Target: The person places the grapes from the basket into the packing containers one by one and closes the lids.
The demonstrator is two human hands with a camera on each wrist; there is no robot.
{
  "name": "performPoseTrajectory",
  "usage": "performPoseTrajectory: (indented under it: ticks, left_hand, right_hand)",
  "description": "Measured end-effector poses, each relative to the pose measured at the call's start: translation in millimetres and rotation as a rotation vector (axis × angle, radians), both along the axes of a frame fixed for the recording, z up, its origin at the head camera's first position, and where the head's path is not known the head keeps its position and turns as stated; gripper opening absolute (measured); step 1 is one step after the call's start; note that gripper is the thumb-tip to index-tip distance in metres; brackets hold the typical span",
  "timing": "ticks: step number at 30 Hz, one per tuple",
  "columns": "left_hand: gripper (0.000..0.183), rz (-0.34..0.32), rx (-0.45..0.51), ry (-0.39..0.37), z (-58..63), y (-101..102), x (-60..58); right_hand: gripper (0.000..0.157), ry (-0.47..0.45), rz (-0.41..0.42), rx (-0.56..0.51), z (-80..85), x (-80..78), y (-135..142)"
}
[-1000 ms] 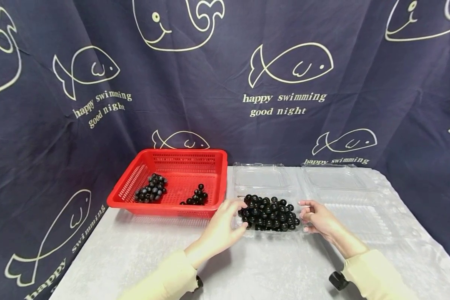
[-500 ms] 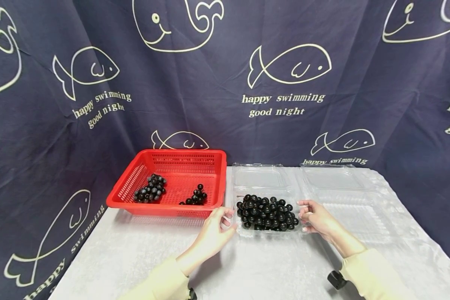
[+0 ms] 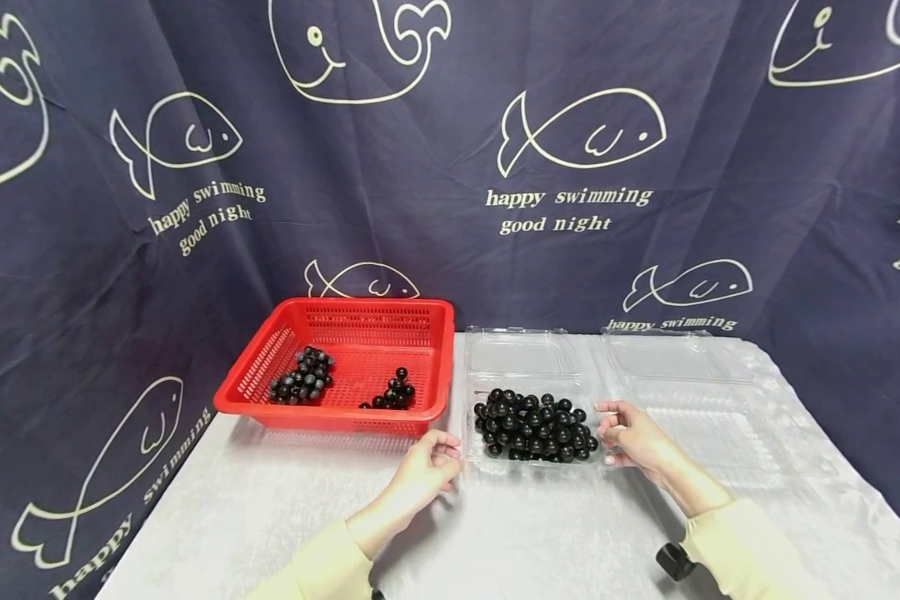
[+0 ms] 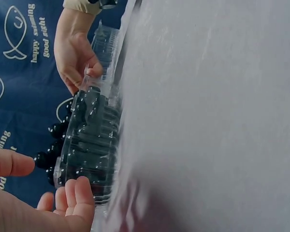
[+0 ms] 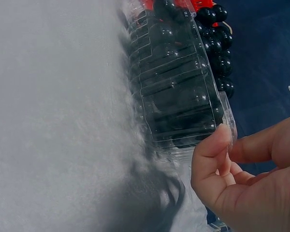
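Note:
Dark grapes [image 3: 536, 425] fill the base of a clear plastic clamshell box [image 4: 94, 145], heaped above its rim, while its lid [image 3: 521, 352] lies folded back behind. My right hand [image 3: 637, 437] pinches the box's right rim between thumb and fingers, which shows close up in the right wrist view, where the same hand [image 5: 251, 169] is at the corner tab. On the opposite side, my left hand [image 3: 423, 471] is just off the box's left end, fingers loosely bent and holding nothing. The left wrist view has this hand's fingertips [image 4: 82, 188] overlapping the box's near end.
A red plastic basket [image 3: 337, 421] stands to the left, with a larger grape bunch [image 3: 302, 377] and a smaller one [image 3: 392, 393] inside. To the right lies another open clear clamshell box [image 3: 708, 425]. A dark blue printed curtain [image 3: 450, 208] hangs behind the white-covered table [image 3: 532, 533].
My left hand has drawn back from the grapes, leftward and slightly down, to beside the box's left end. My right hand has stayed on the right rim.

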State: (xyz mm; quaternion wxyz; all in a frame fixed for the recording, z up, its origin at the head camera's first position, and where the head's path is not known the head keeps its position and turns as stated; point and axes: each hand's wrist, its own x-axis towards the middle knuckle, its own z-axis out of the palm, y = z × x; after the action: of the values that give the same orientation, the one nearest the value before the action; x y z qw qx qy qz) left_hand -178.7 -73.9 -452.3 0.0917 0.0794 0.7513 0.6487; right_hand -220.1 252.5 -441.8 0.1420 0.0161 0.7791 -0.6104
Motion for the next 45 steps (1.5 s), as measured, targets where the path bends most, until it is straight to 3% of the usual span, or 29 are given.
performPoseTrajectory:
  ticks: [5,11,19,28,38,45]
  left_hand:
    - [0.047,0.024,0.113,-0.126,-2.3,3,0.1]
    - [0.049,0.050,0.230,-0.206,-5.1,9,2.1]
    - [0.057,0.107,0.303,-0.243,-6.5,17,2.8]
    - [0.061,0.092,0.449,-0.325,-9.9,24,-0.3]
    - [0.048,0.133,0.540,-0.391,-14.4,26,-4.6]
    - [0.038,0.183,0.581,-0.396,-15.8,29,-7.2]
  right_hand:
    - [0.051,0.002,0.002,0.000,0.0,0.3,1]
    - [0.051,0.000,0.001,0.001,-0.4,0.0,1]
    - [0.051,0.000,-0.002,0.001,0.2,-0.1,0]
    - [0.051,0.024,-0.003,0.039,2.1,-1.4,-2]
    - [0.053,-0.025,0.015,0.055,9.0,-1.8,-3]
    - [0.054,-0.052,0.019,0.060,9.9,-3.3,1]
